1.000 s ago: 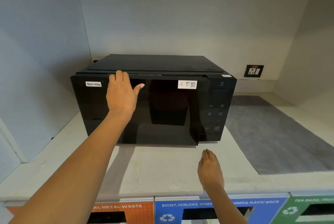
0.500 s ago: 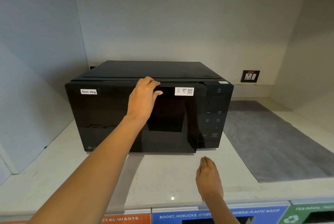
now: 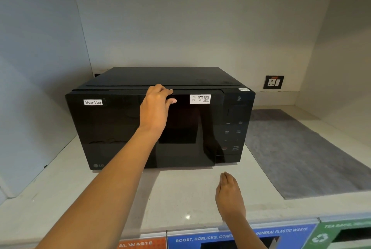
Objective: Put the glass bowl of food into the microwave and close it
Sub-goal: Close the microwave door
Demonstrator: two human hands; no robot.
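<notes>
A black microwave (image 3: 112, 128) stands on the pale counter (image 3: 180, 194) with its door flush against the body. A "Non-Veg" label sits at the door's upper left. My left hand (image 3: 155, 108) reaches up to the door's top edge, fingers curled over it and thumb on the door front. My right hand (image 3: 228, 194) hovers flat over the counter in front of the microwave's right side, fingers together, holding nothing. No glass bowl is in view; the dark door hides the inside.
A grey mat (image 3: 301, 152) lies on the counter right of the microwave. A wall socket (image 3: 274, 82) sits on the back wall. Walls close in the alcove on both sides. Labelled waste bins (image 3: 241, 236) run below the counter's front edge.
My left hand slid right along the door and curled its fingers over the top edge. The right hand stayed near the counter front.
</notes>
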